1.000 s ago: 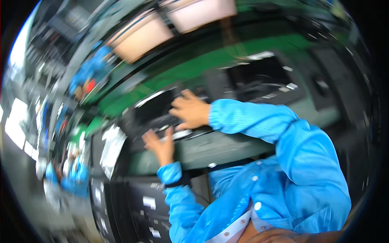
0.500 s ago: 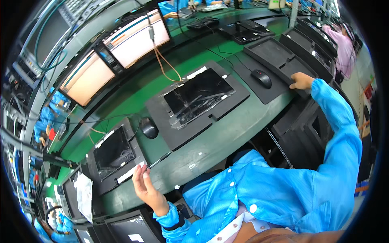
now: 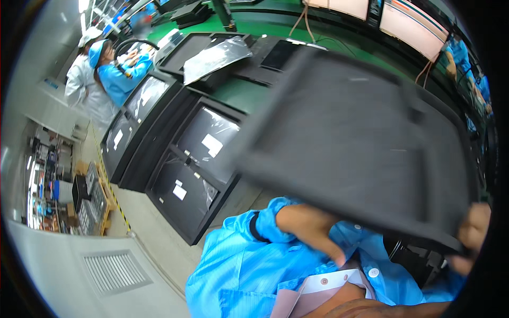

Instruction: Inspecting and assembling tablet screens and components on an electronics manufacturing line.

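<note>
A large black foam tray (image 3: 339, 138), blurred by motion and tilted, is held up in front of me. My right hand (image 3: 472, 236) is closed around its lower right corner. Under the tray's near edge is my left hand (image 3: 313, 228), its thumb stretched out away from the tray. The other left fingers are hidden behind the tray. Two recesses with a raised divider show on the tray's face, with nothing lying in them. To the left, a stack of black trays (image 3: 233, 183) carries film-covered dark panels (image 3: 209, 140) with white labels.
More trays with wrapped panels (image 3: 146, 98) stand left of that stack. A clear plastic bag (image 3: 217, 58) lies on a tray on the green bench (image 3: 241, 95). Two people (image 3: 114, 74) are at the far left. Monitors (image 3: 413, 29) stand at the upper right; a vented wall panel (image 3: 116, 270) is lower left.
My view has swung left toward the stacked trays. The black tray my right hand gripped at the bench's right is lifted before me. My left hand has moved to beneath its edge.
</note>
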A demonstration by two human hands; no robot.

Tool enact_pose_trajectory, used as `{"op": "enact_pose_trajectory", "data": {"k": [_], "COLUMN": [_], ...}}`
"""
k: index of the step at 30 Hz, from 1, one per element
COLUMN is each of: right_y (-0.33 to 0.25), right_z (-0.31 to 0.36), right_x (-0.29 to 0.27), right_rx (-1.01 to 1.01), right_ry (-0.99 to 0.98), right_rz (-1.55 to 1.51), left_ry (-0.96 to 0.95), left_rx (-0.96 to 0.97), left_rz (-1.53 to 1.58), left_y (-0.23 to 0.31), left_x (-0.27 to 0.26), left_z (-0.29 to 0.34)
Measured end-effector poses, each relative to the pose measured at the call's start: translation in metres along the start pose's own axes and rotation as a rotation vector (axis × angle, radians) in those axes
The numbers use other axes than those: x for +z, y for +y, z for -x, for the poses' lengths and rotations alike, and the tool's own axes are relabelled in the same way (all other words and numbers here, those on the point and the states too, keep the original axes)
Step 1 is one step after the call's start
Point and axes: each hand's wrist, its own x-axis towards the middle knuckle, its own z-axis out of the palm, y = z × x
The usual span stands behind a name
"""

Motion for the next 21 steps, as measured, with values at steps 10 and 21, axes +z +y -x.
{"op": "enact_pose_trajectory", "data": {"k": [10, 21], "right_y": [0.053, 0.142], "right_z": [-0.381, -0.528], "right_x": [0.193, 0.231], "right_rx": [-0.544, 0.525], "right_ry": [0.270, 0.642], "right_rz": [-0.010, -1.134], "left_ry": [1.385, 1.583], "left_rx": [-0.087, 0.104], "left_rz": [0.720, 1.196], "left_y": [-0.066, -0.077], "left_x": [0.047, 0.030], "left_z": [0.130, 0.155]}}
